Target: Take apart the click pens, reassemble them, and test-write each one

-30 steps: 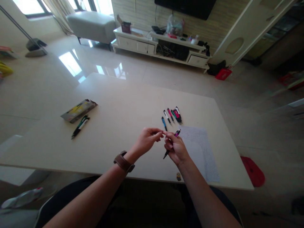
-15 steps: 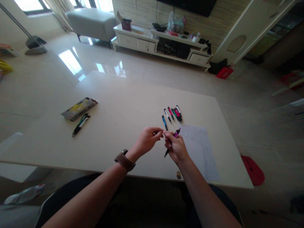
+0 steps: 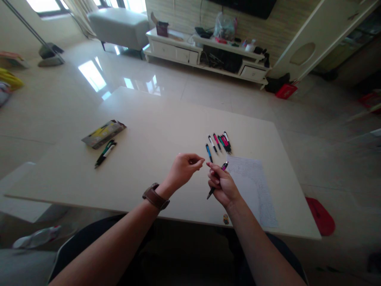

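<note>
My right hand (image 3: 224,184) is closed around a black and purple pen (image 3: 210,192), its dark tip pointing down toward me and its purple part showing above the fingers. Just left of it, my left hand (image 3: 186,169) has thumb and forefinger pinched together; whether anything tiny is between them I cannot make out. A small gap separates the fingertips of the two hands. Beyond them lie a blue pen (image 3: 209,153), a white pen (image 3: 212,144), a red pen (image 3: 217,142) and a tight cluster of several pens (image 3: 225,143). A written sheet of paper (image 3: 253,186) lies partly under my right forearm.
On the white table (image 3: 154,127), a grey and yellow box (image 3: 104,134) lies at the left, with green and white pens (image 3: 105,154) beside it. A small sticker-like figure (image 3: 226,219) is at the near edge. A red stool (image 3: 320,216) stands off the right side.
My hands have drawn slightly apart; their fingertips met before and now show a gap. The pen stays in my right hand. The whole view has shifted a little.
</note>
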The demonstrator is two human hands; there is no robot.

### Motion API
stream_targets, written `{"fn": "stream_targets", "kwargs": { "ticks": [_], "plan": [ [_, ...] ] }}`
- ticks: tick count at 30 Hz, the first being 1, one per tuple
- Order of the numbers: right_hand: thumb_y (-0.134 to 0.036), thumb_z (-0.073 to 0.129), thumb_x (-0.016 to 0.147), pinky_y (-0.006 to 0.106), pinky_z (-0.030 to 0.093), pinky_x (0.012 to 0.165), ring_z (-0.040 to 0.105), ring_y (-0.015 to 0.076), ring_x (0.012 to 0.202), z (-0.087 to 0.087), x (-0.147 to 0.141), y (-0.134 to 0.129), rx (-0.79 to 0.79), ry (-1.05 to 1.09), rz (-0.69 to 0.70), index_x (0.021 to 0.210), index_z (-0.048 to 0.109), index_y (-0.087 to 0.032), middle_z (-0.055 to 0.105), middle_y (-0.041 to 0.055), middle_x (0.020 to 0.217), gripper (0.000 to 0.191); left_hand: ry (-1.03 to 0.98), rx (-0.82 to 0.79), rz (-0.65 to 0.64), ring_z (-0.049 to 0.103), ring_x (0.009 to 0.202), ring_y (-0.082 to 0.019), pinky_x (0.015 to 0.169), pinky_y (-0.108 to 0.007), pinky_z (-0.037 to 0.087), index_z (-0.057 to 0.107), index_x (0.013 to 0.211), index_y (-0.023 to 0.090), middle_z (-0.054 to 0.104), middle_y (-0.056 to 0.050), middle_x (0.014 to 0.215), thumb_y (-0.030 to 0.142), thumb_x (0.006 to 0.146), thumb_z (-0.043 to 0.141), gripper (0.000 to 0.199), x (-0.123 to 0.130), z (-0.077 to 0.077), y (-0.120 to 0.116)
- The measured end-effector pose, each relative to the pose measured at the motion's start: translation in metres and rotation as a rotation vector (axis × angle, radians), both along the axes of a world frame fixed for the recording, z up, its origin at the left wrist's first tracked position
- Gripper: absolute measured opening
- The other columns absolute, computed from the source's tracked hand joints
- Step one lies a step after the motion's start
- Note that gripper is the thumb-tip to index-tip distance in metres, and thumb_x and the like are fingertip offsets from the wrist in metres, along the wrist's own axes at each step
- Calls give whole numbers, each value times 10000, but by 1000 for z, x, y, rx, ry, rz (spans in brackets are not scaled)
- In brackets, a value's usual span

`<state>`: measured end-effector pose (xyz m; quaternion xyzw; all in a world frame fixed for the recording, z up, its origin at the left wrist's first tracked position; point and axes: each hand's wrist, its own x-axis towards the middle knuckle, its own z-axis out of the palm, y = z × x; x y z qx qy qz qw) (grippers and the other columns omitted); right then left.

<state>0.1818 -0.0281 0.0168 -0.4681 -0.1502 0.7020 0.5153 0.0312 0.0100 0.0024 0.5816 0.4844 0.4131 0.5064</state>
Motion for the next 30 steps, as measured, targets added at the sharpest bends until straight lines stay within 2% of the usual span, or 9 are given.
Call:
{"fn": "stream_targets", "kwargs": {
  "ticks": [3,8,12,19,22,26,30],
  "plan": [
    [-259,848,614,156,127,334,246,2,393,0,0,1,-8,3,4,800,742,-119,529,-63,553,255,-30,-21,-44,571,579,-114,526,-218,399,752,773,125,688,-43,644,347,811,691,232,-1,3,0],
    [-252,837,613,161,130,336,251,4,393,-2,-1,1,13,-17,-1,770,726,-125,527,-65,559,230,-73,-38,-128,599,624,-119,577,-224,443,758,848,130,709,-52,701,318,828,665,211,0,2,0],
    [-258,841,613,161,134,346,269,4,392,-2,-1,0,23,-58,12,789,734,-116,519,-63,541,251,-47,-17,-143,606,633,-123,590,-228,452,742,841,133,703,-47,705,275,838,638,175,0,0,1],
    [-268,876,577,160,144,359,299,3,392,-2,-4,-1,36,-124,6,716,711,-114,527,-52,516,266,227,232,-120,530,633,-107,605,-237,395,691,779,158,646,-14,716,171,844,577,132,0,3,-4],
    [-278,878,593,164,155,357,303,1,390,-3,-6,-2,46,-129,10,741,727,-113,542,-46,525,268,306,298,-91,501,634,-107,603,-245,370,643,753,166,620,-11,737,153,842,567,117,1,3,-6],
    [-298,871,630,149,176,355,298,-4,398,-4,-7,-2,28,-89,20,865,768,-116,578,-37,563,314,405,374,28,487,659,-114,616,-255,356,609,761,167,607,-19,767,131,848,546,113,0,5,-7],
    [-271,867,628,130,167,338,282,-8,395,-5,-4,-1,9,-3,20,896,766,-109,561,-52,568,329,322,310,106,517,632,-105,616,-241,388,680,756,159,635,-7,705,168,817,613,91,-4,9,-3]
  ]
}}
